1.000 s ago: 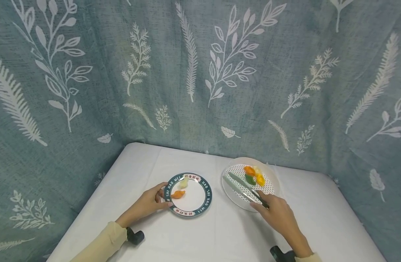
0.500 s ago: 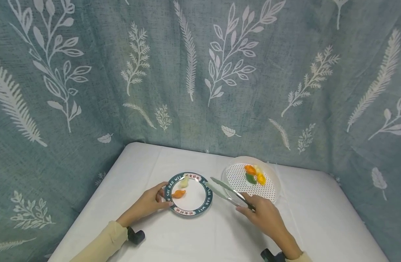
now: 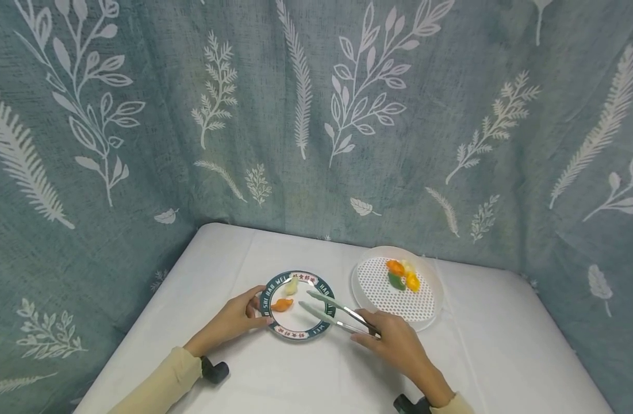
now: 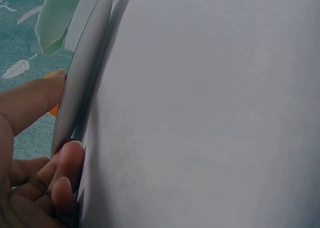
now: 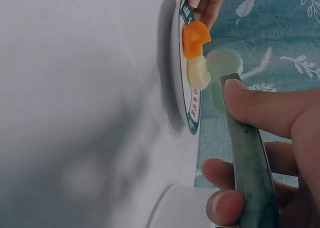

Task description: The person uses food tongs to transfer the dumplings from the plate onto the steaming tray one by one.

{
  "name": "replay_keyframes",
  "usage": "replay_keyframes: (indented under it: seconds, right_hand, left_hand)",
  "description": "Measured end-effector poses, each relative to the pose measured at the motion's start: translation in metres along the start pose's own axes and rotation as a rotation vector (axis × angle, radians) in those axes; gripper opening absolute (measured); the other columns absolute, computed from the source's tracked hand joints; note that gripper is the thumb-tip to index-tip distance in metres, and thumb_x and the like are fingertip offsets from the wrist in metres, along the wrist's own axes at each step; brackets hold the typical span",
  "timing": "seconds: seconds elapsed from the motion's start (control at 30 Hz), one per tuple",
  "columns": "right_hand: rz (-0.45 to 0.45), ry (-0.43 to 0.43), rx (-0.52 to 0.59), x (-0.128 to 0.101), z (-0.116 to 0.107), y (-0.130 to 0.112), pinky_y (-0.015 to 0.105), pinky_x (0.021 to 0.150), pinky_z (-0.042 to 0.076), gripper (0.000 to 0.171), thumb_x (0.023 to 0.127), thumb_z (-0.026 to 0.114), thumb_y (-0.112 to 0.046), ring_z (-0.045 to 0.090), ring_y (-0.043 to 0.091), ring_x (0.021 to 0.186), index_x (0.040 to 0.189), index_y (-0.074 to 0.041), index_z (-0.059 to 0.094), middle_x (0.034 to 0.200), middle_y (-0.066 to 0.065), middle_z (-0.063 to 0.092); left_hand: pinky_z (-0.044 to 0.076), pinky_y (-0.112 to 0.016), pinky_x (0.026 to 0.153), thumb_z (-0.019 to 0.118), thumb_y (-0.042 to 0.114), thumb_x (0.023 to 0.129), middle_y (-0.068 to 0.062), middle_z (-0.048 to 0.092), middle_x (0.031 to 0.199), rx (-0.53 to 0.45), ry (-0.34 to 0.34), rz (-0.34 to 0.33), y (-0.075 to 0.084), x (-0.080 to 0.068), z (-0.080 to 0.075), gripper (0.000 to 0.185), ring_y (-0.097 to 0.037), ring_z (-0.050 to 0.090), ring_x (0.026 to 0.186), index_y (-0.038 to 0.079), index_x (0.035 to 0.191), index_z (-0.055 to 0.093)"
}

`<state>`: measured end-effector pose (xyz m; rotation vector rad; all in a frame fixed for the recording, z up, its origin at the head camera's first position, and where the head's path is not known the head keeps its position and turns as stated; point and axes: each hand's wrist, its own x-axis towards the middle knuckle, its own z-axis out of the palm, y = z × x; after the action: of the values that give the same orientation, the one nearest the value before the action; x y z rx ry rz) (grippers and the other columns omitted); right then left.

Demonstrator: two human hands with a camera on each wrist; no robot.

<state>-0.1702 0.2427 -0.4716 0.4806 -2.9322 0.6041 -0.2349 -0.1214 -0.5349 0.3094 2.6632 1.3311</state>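
My left hand (image 3: 230, 321) grips the near-left rim of a white plate (image 3: 295, 323) with a dark green lettered border. In the left wrist view, the thumb (image 4: 37, 101) lies over the rim and the fingers curl beneath. An orange piece (image 3: 282, 305) and a pale yellow piece (image 3: 291, 286), perhaps toy food, lie on the plate's left half. My right hand (image 3: 399, 342) holds tongs (image 3: 320, 298) with pale green tips. Their spread tips reach over the plate, right of the two pieces, with nothing between them.
Behind my right hand stands a round white tray (image 3: 388, 305) with a perforated base. Orange (image 3: 395, 267), yellow (image 3: 412, 282), pale and green (image 3: 396, 281) pieces sit together in it. A leaf-patterned curtain (image 3: 316, 172) hangs along the table's (image 3: 233, 379) back and sides.
My right hand has carried the tongs leftward from over the perforated tray to over the plate. The left hand keeps its hold on the rim, and the food pieces stay in place.
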Motion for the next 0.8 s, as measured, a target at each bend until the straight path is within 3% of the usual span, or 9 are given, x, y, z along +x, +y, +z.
replay_keyframes:
  seconds: [0.4, 0.8]
  right_hand:
    - [-0.082, 0.011, -0.026, 0.011, 0.009, -0.007, 0.025, 0.055, 0.035, 0.047, 0.084, 0.084, -0.045, 0.040, 0.002, 0.061, 0.126, -0.027, 0.075, 0.068, -0.019, 0.046]
    - [-0.171, -0.008, -0.093, 0.025, 0.017, -0.019, 0.024, 0.058, 0.035, 0.050, 0.083, 0.084, -0.045, 0.041, 0.004, 0.064, 0.126, -0.020, 0.075, 0.070, -0.012, 0.049]
  left_hand:
    - [0.044, -0.031, 0.066, 0.089, 0.034, 0.081, 0.004, 0.060, 0.099, -0.003, 0.012, 0.019, 0.000, -0.001, 0.000, 0.086, -0.014, 0.052, 0.077, 0.010, 0.152, 0.048]
    - [0.043, -0.029, 0.066, 0.089, 0.034, 0.081, 0.004, 0.060, 0.099, -0.010, 0.003, 0.024, -0.002, -0.001, 0.000, 0.085, -0.013, 0.052, 0.078, 0.011, 0.152, 0.048]
